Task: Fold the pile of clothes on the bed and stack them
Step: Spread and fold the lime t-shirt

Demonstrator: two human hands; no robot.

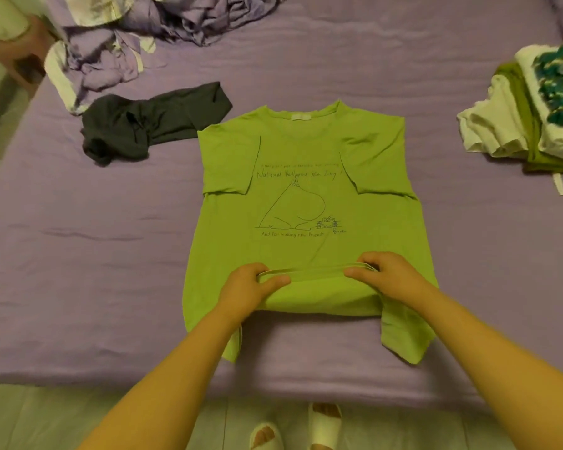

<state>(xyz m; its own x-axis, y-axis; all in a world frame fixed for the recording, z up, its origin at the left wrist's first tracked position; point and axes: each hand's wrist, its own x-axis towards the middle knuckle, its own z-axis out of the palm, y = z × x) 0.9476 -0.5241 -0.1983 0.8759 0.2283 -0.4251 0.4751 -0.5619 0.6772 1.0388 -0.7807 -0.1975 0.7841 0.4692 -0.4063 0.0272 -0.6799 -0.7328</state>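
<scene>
The bed (306, 60) is big and has a purple sheet on it. It fills most of the view.

A green shirt (306, 151) lies flat in the middle of the bed, picture side up. Its two sleeves are already turned in over the front. The bottom part is being lifted and folded up toward the neck.

At the far left lies the pile of clothes (111, 37) not yet folded. It is all crumpled. On the right sits the stack of folded clothes (533, 118), white, green and teal. A dark piece of clothing (150, 121) lies just beside the shirt's left shoulder.

The left hand (247, 287) pinches the bottom hem of the shirt between thumb and fingers. The right hand (384, 274) pinches the same hem on the other side. Both hands hold it just above the shirt.

What could go wrong? The two bottom corners hang loose outside the hands. They may flop or bunch up when the hem goes forward, and then the fold would be crooked. The sleeves could slip open too if the cloth gets tugged. If one hand goes farther than the other, the edge would land slanted.

Some things are hard to see. The stack on the right is cut off at the edge, so I cannot tell how many clothes are in it. The pile is cut off at the top. The small words on the shirt are too blurry to read fully.
</scene>
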